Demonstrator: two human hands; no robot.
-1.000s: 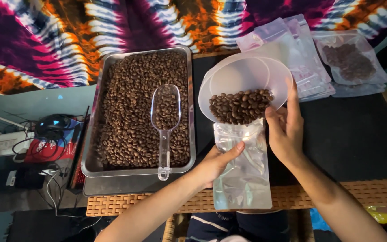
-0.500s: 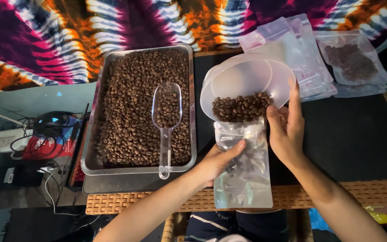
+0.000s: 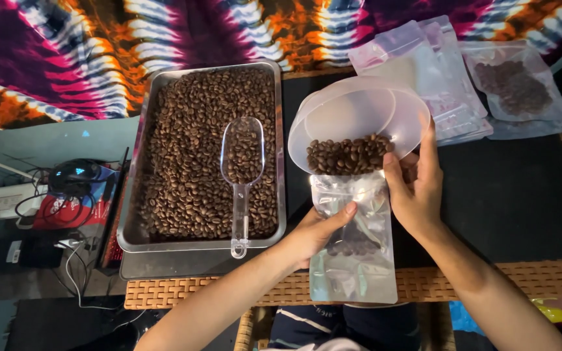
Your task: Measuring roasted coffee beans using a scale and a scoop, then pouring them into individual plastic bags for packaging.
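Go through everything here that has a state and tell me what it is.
Clear pouch: open, partly filled, held by left hand.
Plastic bowl: tilted, pouring coffee beans, held by right hand.
Metal tray: full of beans.
Scoop: lying on the beans.
Far pouch: filled, lying flat.

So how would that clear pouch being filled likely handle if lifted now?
The clear pouch looks floppy: its film is creased and the left hand pinches its edge. With a few coffee beans inside, it probably feels light and bottom-weighted. Its glossy surface may be slippery, and its open mouth under the tilted bowl could spill.
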